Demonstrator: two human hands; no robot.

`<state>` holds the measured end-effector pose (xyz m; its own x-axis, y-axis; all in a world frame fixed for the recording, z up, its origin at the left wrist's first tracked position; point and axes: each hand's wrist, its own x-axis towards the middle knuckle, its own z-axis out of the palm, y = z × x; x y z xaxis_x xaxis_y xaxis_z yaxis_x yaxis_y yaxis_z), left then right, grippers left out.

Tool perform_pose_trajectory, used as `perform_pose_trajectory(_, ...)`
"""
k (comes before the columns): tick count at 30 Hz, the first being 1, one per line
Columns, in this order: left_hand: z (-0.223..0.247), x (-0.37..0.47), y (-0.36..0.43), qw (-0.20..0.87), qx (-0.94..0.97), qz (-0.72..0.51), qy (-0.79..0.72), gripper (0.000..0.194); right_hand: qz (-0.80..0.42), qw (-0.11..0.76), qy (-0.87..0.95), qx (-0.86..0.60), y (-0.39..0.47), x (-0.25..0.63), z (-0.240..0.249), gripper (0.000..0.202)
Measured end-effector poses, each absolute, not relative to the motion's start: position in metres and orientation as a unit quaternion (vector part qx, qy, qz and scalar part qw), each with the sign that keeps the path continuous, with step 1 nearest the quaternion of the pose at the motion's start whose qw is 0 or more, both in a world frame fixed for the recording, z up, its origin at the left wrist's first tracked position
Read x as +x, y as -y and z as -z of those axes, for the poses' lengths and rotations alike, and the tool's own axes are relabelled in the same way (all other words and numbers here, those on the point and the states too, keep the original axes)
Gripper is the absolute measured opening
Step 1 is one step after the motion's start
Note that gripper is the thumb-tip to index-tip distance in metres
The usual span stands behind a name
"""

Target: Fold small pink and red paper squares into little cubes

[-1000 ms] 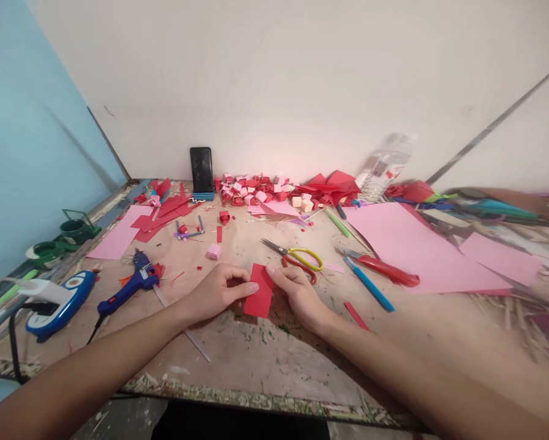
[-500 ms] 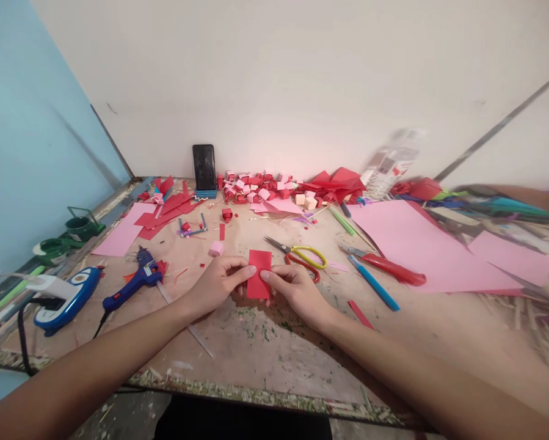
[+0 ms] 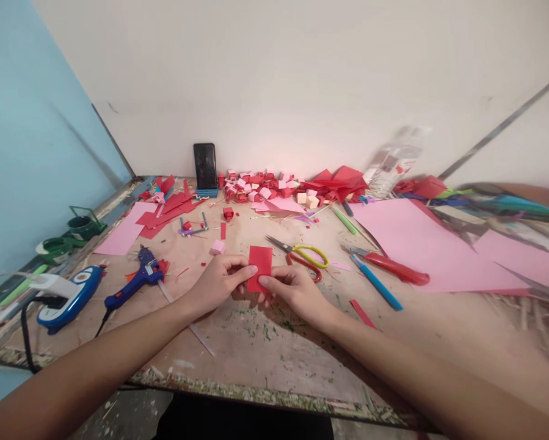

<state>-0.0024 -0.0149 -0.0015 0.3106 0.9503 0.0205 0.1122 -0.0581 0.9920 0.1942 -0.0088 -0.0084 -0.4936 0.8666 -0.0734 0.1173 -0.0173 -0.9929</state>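
Between my two hands is a small red paper rectangle (image 3: 260, 260), upright above the table. My left hand (image 3: 223, 281) pinches its left edge with the thumb on the front. My right hand (image 3: 291, 288) grips its lower right part, thumb on the front and fingers behind. Just behind my right hand lie scissors (image 3: 297, 249) with one yellow and one red handle, blades spread. A pink paper cube (image 3: 218, 247) rests on the table behind my left hand.
A blue glue gun (image 3: 139, 281) and a power strip (image 3: 75, 296) are at left. A phone (image 3: 205, 166) stands behind, beside piled paper cubes (image 3: 260, 186). To the right lie a blue pen (image 3: 377, 284), a red cutter (image 3: 397, 269) and pink sheets (image 3: 421, 244).
The red paper is slightly higher and shows less below the thumbs, its lower end seeming folded back. My right thumb has shifted slightly down and left.
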Motion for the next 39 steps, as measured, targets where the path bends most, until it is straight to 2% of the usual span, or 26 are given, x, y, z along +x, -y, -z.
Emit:
perform_pose_trajectory(12,0.001,-0.003,0.017,0.53,0.618,-0.39,-0.431,0.035,-0.61,0.341,0.61,-0.375,0.01,0.194,0.008,0.051)
perform_pose_trajectory(15,-0.001,-0.002,0.017,0.547,0.611,-0.39,-0.419,0.034,-0.593,0.361,0.603,-0.392,0.009,0.193,0.006,0.045)
perform_pose_trajectory(18,-0.002,-0.002,0.017,0.503,0.631,-0.408,-0.427,0.032,-0.546,0.392,0.607,-0.423,0.008,0.191,0.004,0.038)
perform_pose_trajectory(22,0.0,-0.004,0.015,0.463,0.649,-0.418,-0.435,0.028,-0.558,0.407,0.58,-0.432,0.007,0.189,0.005,0.028)
perform_pose_trajectory(32,0.008,-0.002,0.014,0.508,0.658,-0.388,-0.397,0.024,-0.609,0.375,0.58,-0.39,0.008,0.192,0.002,0.032)
perform_pose_trajectory(39,0.001,-0.004,0.015,0.495,0.626,-0.428,-0.424,0.027,-0.639,0.421,0.52,-0.379,0.007,0.194,0.01,0.027)
